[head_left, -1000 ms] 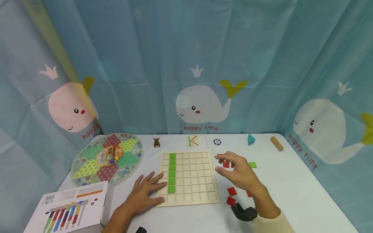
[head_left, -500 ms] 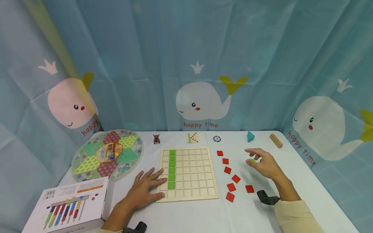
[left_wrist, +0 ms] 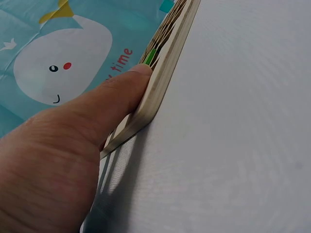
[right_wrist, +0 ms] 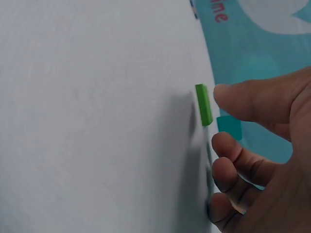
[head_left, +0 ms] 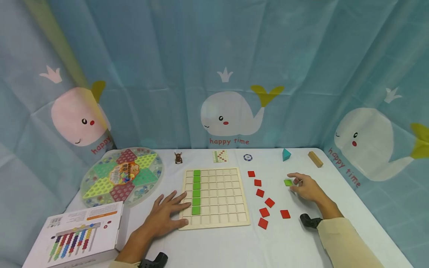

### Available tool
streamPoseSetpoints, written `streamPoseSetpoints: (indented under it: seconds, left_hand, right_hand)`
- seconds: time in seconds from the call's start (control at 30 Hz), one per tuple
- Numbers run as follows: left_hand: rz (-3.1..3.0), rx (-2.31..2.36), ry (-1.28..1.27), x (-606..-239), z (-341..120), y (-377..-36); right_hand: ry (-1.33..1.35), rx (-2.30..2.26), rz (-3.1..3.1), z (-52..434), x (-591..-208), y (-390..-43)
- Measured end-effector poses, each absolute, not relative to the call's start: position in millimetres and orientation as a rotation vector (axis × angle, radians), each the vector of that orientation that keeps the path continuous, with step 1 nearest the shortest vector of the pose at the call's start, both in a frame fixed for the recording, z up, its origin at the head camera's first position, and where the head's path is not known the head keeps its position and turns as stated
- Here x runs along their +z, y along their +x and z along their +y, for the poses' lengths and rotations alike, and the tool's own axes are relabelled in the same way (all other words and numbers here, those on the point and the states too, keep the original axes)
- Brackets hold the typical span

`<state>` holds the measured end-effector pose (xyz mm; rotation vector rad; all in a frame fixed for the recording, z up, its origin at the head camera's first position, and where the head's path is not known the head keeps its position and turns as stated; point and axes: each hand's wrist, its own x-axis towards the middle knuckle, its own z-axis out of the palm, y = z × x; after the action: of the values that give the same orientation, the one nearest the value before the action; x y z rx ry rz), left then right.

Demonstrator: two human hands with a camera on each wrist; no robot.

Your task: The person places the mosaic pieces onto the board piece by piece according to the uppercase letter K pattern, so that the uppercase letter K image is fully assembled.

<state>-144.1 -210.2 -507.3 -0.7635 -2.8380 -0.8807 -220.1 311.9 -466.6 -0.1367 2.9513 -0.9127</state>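
Observation:
My right hand (head_left: 304, 188) is just above the table beside a loose green square tile (head_left: 288, 182). In the right wrist view, the thumb (right_wrist: 243, 97) and curved fingers stand apart, close to the tile, with nothing gripped. Fingers spread, my left hand (head_left: 165, 215) rests on the left edge of a wooden grid board (head_left: 221, 197). The left wrist view shows its thumb (left_wrist: 129, 85) pressing on the rim near a corner. A column of green tiles (head_left: 196, 193) fills several cells in the board's second column from the left.
Several red square tiles (head_left: 269, 202) lie right of the board. Along the back are a brown animal figure (head_left: 178, 158), a pattern card (head_left: 220, 156), a chip (head_left: 248, 157), a teal pyramid (head_left: 286, 155) and a wooden block (head_left: 315, 159). A round star-patterned game board (head_left: 100, 193) and a box (head_left: 83, 238) stand left.
My right hand has moved right and down from over the red tiles by the board to the loose green tile. The left hand stays on the board's edge. The head view has shifted slightly.

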Motion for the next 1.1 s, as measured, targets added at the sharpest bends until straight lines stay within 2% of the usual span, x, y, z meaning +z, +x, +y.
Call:
streamPoseSetpoints:
  seconds: [0.53,1.1]
  left_hand:
    - [-2.84,-0.896,-0.736,-507,-211,-145]
    - [-2.838,-0.88,-0.742,-510,-212,-144]
  right_hand:
    - [-0.071,-0.842,2.967,316,-469,-227]
    - [-0.161,-1.092,3.087,293,-413,-184]
